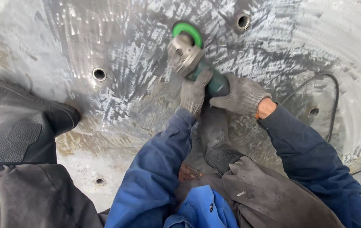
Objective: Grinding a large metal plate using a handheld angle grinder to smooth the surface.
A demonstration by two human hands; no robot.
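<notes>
Angle grinder [195, 67] with its green body sits in both your gloved hands, its green disc [187, 28] pressed against the scuffed grey metal surface [117, 63] just beyond your fingers. Your left hand [194, 93] is wrapped shut around the body right behind the metal gear head, fingers curled tight with no gap showing. Your right hand [242, 98] is clamped around the rear of the handle, touching the left hand's side, thumb and fingers fully round it. A black cable [330, 101] loops away to the right of your right wrist across the metal. Round holes dot the surface: one [243, 21] just right of the disc, another [99, 74] well to the left of your grip. Your blue sleeves [159, 164] run back from both hands toward you, and your black boot [24, 126] is planted on the metal far left of the grip
</notes>
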